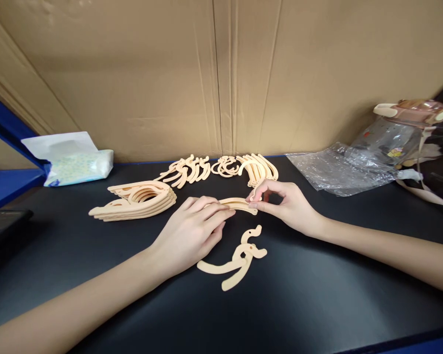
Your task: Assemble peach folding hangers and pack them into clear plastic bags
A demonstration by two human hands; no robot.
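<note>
My left hand [194, 231] and my right hand [282, 204] meet over a black table [317, 295], both pinching one curved beige plastic arm piece [238, 202] between them. The left fingers close over its left end, the right thumb and fingers grip its right end. Just in front lies a folded beige hanger [238, 260] with a small hook, flat on the table and untouched.
A stack of beige curved pieces [136, 199] lies to the left. Rows of hook parts [188, 169] and more curved pieces [258, 169] sit by the cardboard wall. A tissue pack [77, 164] is at far left, crumpled clear plastic [335, 169] and a bottle [402, 132] at right.
</note>
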